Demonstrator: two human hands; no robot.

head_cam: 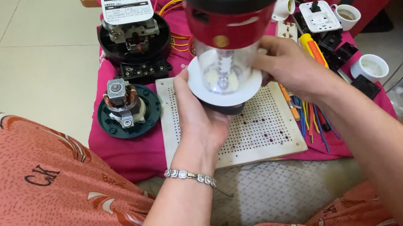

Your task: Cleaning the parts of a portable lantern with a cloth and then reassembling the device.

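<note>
I hold a lantern-style lamp (230, 21) upside down over a white perforated board (264, 129). It has a red and black body, a clear middle tube and a white round cap. My left hand (202, 115), with a bracelet on the wrist, cups the white cap from below. My right hand (289, 68) grips the clear tube and cap from the right side.
On the pink cloth (126, 153) lie a small motor on a green round base (127, 111), an opened black electric meter (134, 37), white sockets and switches (319, 17), white lamp holders (371, 68), coloured wires (308, 117) and an orange screwdriver (314, 50).
</note>
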